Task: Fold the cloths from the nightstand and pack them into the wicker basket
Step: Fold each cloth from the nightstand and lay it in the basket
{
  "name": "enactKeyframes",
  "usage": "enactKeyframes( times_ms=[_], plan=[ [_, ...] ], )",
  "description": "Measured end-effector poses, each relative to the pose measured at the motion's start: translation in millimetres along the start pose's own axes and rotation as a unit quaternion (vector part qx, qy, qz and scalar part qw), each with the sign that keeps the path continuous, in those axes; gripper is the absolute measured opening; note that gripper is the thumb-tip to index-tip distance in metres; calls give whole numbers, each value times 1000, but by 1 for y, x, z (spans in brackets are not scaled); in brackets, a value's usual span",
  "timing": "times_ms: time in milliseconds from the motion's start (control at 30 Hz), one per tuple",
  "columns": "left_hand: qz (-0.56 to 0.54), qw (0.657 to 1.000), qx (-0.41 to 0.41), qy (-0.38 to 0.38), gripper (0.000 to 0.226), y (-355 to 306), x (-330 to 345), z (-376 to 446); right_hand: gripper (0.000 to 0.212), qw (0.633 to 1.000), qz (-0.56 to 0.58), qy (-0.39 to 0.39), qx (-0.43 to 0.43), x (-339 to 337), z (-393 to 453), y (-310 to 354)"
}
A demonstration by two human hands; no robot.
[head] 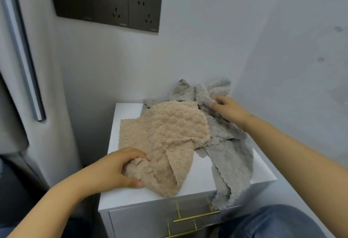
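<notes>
item: white nightstand (130, 196), set in a corner against grey walls, brass drawer handles (195, 217) on its front.
item: beige cloth (165, 136), fluffy, crumpled, spread over the left and middle of the top; its near corner bunched.
item: grey cloth (231, 155), same fluffy make, scalloped edge, lying on the right and back of the top, one end hanging over the front edge past the drawer, another part heaped against the wall. it may be more than one grey piece; the folds make that hard to tell.
item: left hand (116, 170), fingers and thumb curled round the bunched near corner of the beige cloth, gripping it.
item: right hand (227, 109), fingers pinching a ridge of the grey cloth near the back.
item: dark socket panel (107, 6) on the wall above; blue denim knee (273, 222) at lower right.
</notes>
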State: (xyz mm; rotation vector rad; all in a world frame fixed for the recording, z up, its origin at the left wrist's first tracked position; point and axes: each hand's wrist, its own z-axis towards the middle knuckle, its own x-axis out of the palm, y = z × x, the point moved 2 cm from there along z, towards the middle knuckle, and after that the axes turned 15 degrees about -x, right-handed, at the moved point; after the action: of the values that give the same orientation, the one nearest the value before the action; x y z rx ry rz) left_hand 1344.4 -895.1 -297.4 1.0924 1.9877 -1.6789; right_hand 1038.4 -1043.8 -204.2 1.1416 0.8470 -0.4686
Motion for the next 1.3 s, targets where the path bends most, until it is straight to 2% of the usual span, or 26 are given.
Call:
enactKeyframes(
  times_ms=[67, 100, 133, 200, 300, 400, 433, 500, 567, 633, 733, 800, 900, 933, 967, 1000, 1067, 1100, 1300],
  plan=[
    [-19, 999, -3, -35, 69, -2, -5, -2, 23, 990, -39, -109, -85, -1, -12, 1],
    [-30, 999, -4, -45, 60, -3, -7, -4, 28, 980, -59, -127, -144, -1, -19, 6],
    [-39, 998, -6, -49, 51, -6, -9, -6, 31, 970, -70, -111, -205, 1, -27, 12],
    [-53, 998, -12, -40, 40, -10, -10, -10, 41, 951, -86, 6, -296, 16, -42, 28],
    [-77, 997, -25, -11, 31, -13, -11, -15, 61, 917, -141, 162, -336, 49, -53, 44],
    [-90, 995, -30, -1, 27, -17, -13, -22, 61, 910, -170, 200, -320, 73, -54, 48],
    [-95, 995, -30, -2, 23, -19, -13, -24, 51, 914, -176, 196, -309, 74, -55, 49],
    [-105, 994, -26, -7, 10, -22, -15, -30, 17, 919, -160, 183, -311, 72, -61, 48],
    [-118, 993, -31, -4, 7, -23, -17, -38, 41, 930, -107, 176, -303, 65, -73, 46],
    [-125, 991, -43, 13, 16, -19, -21, -45, 47, 951, -4, 162, -262, 54, -92, 45],
    [-158, 983, -68, 67, 20, -13, -24, -56, 39, 957, 135, 177, -183, 41, -119, 36],
    [-166, 976, -81, 118, 24, -11, -24, -63, 24, 954, 177, 195, -142, 36, -135, 32],
    [-196, 962, -97, 161, 25, -10, -21, -70, 29, 947, 229, 207, -87, 32, -148, 25],
    [-209, 959, -100, 161, 24, -9, -20, -71, 20, 946, 254, 189, -64, 31, -149, 23],
    [-223, 957, -107, 152, 22, -10, -20, -71, 14, 945, 274, 171, -48, 31, -148, 23],
    [-235, 956, -114, 132, 21, -10, -19, -70, 16, 947, 285, 146, -30, 31, -145, 20],
    [-248, 957, -134, 71, 20, -8, -19, -66, 38, 965, 238, 106, -17, 35, -138, 11],
    [-245, 957, -147, 36, 21, -6, -18, -63, 41, 974, 209, 84, -15, 39, -135, 8],
    [-157, 955, -217, -131, 27, 12, -11, -47, 44, 994, 102, 17, -35, 64, -122, -5]
  ],
)
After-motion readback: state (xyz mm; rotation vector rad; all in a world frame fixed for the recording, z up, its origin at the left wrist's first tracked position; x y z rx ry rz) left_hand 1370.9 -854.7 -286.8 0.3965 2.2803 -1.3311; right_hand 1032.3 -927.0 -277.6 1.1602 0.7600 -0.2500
